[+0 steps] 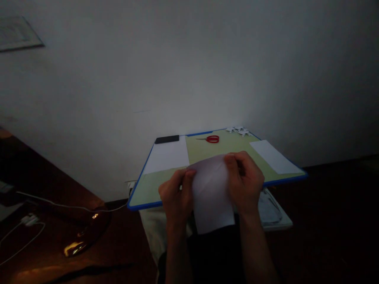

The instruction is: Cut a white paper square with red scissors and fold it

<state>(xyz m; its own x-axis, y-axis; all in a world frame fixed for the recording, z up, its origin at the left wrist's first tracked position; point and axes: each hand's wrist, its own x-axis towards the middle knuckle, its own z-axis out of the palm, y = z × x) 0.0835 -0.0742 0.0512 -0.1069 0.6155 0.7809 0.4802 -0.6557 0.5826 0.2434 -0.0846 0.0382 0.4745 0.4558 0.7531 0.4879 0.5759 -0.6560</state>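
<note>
In the lower centre, our left hand (177, 193) and right hand (246, 182) pinch the paper (211, 195) near its upper corners; we should pull evenly, lightly, avoiding creases.

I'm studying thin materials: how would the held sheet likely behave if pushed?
The sheet would probably bend easily, as it looks thin and its top edge bows between the left hand and right hand. It seems light, pinched only near its edges. It may fold along the faint diagonal line.

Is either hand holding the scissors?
No, the scissors lie on the table, while the left hand and right hand grip a paper sheet.
</note>
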